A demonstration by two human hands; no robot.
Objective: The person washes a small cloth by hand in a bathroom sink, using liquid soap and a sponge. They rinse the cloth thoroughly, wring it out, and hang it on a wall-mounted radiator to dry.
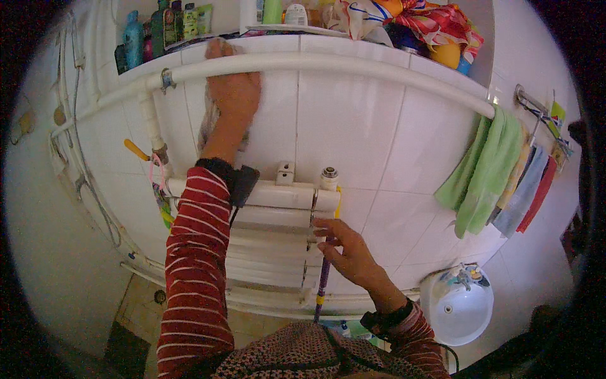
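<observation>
My left hand (pixel 234 92) reaches up behind the white horizontal pipe (pixel 331 63), its knuckles showing above it. A greyish cloth (pixel 208 130), blurred, is held in it against the white tiled wall (pixel 345 118). Most of the cloth is hidden behind my hand and wrist. Lower down, my right hand (pixel 348 251) holds nothing, with thumb and fingers apart. It hovers in front of the right end of the white radiator (pixel 270 246), close to a purple pole (pixel 325 270); contact with either cannot be made out.
Bottles (pixel 134 40) and a patterned red cloth (pixel 433 23) crowd the ledge above the pipe. A green towel (pixel 487 170) hangs at right, above a white washbasin (pixel 466 308). Hoses (pixel 90 189) run down the left wall. A yellow-handled valve (pixel 137 149) juts out beside my left arm.
</observation>
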